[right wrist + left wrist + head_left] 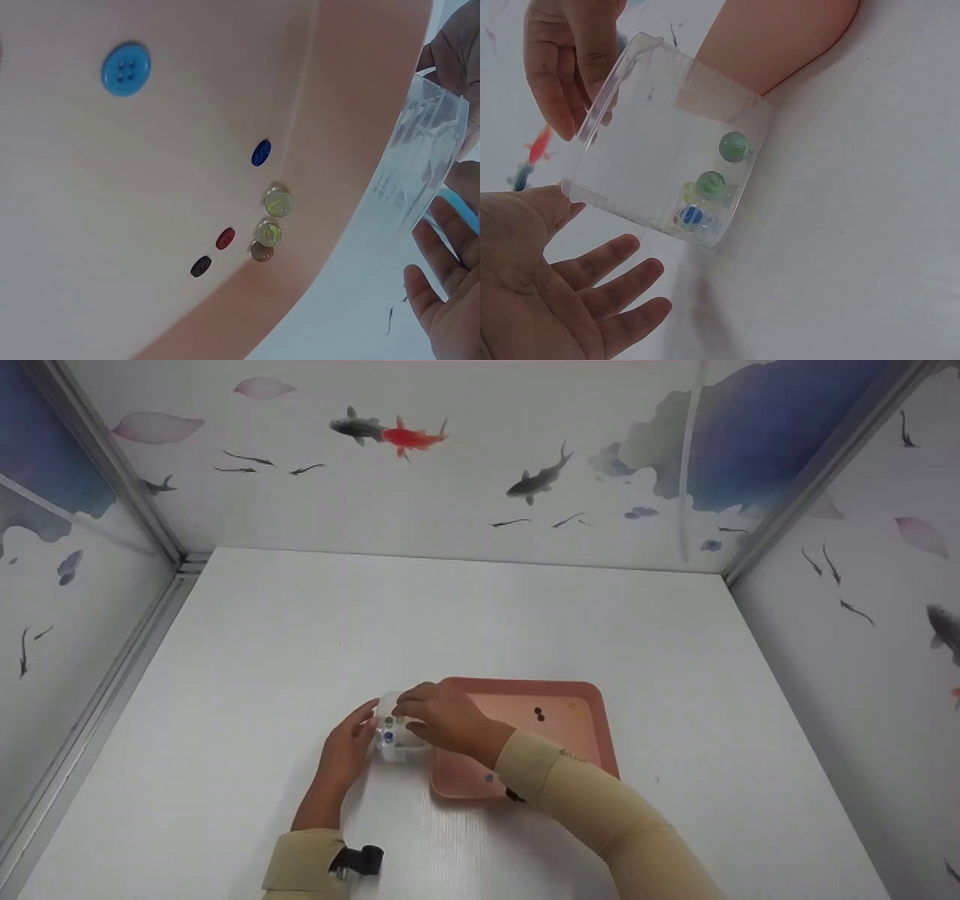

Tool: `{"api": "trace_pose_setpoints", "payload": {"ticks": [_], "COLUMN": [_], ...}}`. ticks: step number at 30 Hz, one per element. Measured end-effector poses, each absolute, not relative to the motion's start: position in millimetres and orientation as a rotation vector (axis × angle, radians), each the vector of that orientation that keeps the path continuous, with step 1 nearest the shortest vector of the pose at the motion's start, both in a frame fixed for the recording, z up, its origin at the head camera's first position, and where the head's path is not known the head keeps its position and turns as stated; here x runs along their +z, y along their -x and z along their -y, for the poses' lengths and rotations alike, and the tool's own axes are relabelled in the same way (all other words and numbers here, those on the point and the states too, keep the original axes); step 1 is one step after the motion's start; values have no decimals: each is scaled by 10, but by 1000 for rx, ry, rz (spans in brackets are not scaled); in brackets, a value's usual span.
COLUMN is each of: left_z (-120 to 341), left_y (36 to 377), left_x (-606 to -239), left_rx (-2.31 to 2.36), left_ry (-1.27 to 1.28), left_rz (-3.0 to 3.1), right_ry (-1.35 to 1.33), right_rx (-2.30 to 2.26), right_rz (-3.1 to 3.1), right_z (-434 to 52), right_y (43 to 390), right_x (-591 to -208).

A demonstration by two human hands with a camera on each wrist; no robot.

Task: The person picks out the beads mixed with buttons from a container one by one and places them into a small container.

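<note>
A clear plastic container (pixel 395 741) stands on the white table against the left edge of a pink tray (pixel 577 739). My right hand (pixel 441 717) reaches over it and pinches its rim (pixel 607 90). Two green marbles (pixel 733 146) and a blue one (pixel 692 216) lie inside the container (pixel 667 150). My left hand (pixel 577 300) is beside it with fingers spread, the thumb at its lower corner. In the right wrist view the container (pixel 420 150) sits just past the tray's rim, with my left hand (pixel 442 300) below it.
On the tray (pixel 150 187) lie a light blue button (pixel 126 68), a dark blue button (pixel 261 152), a red button (pixel 225 238), a dark button (pixel 200 266) and pale marbles (pixel 277 201) by the rim. Painted booth walls (pixel 480 472) enclose the table on three sides.
</note>
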State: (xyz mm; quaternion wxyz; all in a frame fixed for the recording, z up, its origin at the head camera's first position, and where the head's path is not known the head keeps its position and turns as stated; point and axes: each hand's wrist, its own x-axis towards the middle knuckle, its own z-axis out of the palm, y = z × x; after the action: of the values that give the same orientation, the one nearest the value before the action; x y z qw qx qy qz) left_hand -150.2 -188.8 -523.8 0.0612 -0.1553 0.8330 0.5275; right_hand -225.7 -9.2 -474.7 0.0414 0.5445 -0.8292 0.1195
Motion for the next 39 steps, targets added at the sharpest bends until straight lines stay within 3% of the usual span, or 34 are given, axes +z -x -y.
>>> {"api": "trace_pose_setpoints", "payload": {"ticks": [39], "left_z": [1891], "left_y": [1501], "left_x": [-5251], "left_rx": [1599], "left_ry": [471], "left_rz": [-2513], "right_ry": [-1321], "right_rx": [122], "right_rz": [2686], "right_z": [-177], "right_y": [2270], "right_x": [-4670]}}
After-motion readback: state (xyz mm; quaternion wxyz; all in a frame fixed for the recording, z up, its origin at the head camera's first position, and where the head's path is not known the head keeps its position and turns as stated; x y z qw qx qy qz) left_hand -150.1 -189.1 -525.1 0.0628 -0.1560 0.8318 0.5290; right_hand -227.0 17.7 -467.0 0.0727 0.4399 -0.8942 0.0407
